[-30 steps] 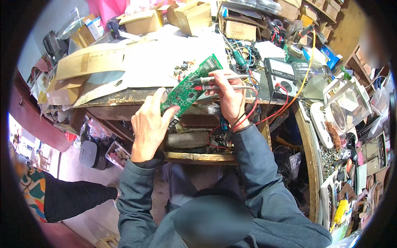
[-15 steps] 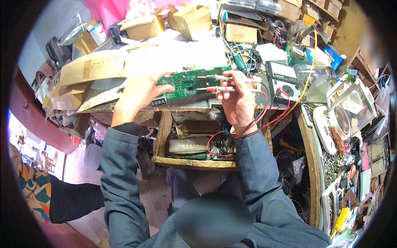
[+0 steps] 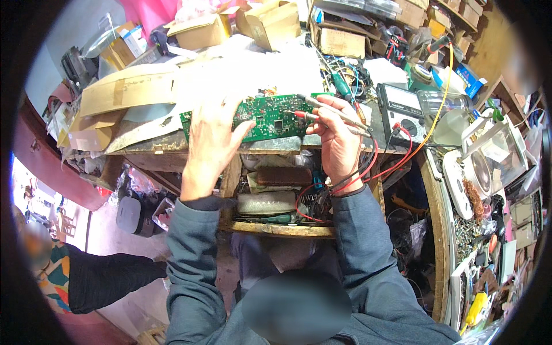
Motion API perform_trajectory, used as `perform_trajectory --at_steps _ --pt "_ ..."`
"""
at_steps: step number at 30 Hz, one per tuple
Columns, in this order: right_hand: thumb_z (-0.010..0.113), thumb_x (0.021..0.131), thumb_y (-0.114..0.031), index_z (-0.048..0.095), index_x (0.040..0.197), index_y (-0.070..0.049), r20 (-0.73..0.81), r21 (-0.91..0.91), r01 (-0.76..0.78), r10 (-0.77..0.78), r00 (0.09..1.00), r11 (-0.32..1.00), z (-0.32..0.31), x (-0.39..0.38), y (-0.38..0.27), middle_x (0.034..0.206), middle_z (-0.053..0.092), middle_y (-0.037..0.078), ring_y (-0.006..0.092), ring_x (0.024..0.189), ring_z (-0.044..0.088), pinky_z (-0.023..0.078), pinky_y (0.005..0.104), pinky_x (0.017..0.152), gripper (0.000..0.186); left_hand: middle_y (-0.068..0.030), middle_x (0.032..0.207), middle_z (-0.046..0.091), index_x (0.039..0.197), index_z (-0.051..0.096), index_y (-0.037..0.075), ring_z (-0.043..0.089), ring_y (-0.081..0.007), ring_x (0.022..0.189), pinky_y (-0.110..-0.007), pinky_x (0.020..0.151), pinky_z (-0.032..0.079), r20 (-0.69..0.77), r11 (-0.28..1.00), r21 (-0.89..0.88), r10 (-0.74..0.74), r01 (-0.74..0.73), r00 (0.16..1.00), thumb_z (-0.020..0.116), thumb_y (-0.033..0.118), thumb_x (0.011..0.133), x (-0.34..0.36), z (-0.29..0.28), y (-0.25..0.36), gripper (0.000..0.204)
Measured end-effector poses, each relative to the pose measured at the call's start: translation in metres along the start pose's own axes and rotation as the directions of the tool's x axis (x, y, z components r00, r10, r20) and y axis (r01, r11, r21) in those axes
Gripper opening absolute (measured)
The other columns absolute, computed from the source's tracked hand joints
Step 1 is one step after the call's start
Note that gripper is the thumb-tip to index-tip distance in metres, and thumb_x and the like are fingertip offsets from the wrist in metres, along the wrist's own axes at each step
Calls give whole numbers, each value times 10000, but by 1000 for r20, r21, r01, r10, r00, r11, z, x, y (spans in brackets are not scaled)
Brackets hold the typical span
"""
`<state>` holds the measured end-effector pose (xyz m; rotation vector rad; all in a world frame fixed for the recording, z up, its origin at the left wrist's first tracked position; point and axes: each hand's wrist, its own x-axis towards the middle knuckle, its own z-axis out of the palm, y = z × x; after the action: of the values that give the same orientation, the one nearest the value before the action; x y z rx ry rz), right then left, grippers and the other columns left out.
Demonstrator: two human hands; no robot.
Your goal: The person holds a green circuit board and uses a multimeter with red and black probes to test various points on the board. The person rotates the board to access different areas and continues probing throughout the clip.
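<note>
A green circuit board (image 3: 270, 118) lies at the front edge of the workbench. My left hand (image 3: 214, 135) holds its left part, fingers reaching over it and thumb on its face; that part is partly covered. Pinched together in my right hand (image 3: 340, 138) are two test probes, a red one (image 3: 307, 115) and a black-tipped one (image 3: 313, 102). Their tips are over the right half of the board; whether they touch it I cannot tell. Red and black leads run from the probes toward an analog multimeter (image 3: 401, 99) on the right.
Below the bench edge, an open wooden drawer (image 3: 282, 229) holds a brown block and tools. Cardboard boxes (image 3: 267, 24) stand at the back. A green-handled tool (image 3: 340, 85) lies behind the right hand. At far left another person's dark sleeve (image 3: 109, 279) shows.
My left hand has slid right across the board, with its fingers now further over it. The board looks turned slightly. In my right hand the probes have tilted, tips pointing up-left.
</note>
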<state>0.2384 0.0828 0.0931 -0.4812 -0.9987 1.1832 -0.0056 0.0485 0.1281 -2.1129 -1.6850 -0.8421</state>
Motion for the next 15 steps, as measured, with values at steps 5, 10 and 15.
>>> perform_trajectory --at_steps 5,10,15 --pt "724 1079 -147 749 1217 17 123 -281 59 -25 992 958 7 -11 -5 972 760 101 144 786 711 596 284 691 216 -172 1324 656 1442 688 94 610 -383 1257 -500 1116 479 -459 997 -32 48 -70 887 856 141 924 -28 20 47 547" --pt "823 950 -55 785 1107 -11 624 -440 715 -387 679 543 20 -22 -5 907 741 158 298 779 734 581 367 680 168 -92 1042 682 1364 742 64 682 -290 908 -423 806 571 -454 954 -212 95 -211 886 818 11 875 -54 46 52 497" --pt "870 852 -82 744 1187 -7 745 -408 783 -324 583 470 20 -33 4 975 742 133 292 780 745 609 369 671 365 -129 1017 717 1287 750 23 732 -320 865 -425 749 607 -449 896 -377 45 -234 892 766 43 918 -75 52 45 371"
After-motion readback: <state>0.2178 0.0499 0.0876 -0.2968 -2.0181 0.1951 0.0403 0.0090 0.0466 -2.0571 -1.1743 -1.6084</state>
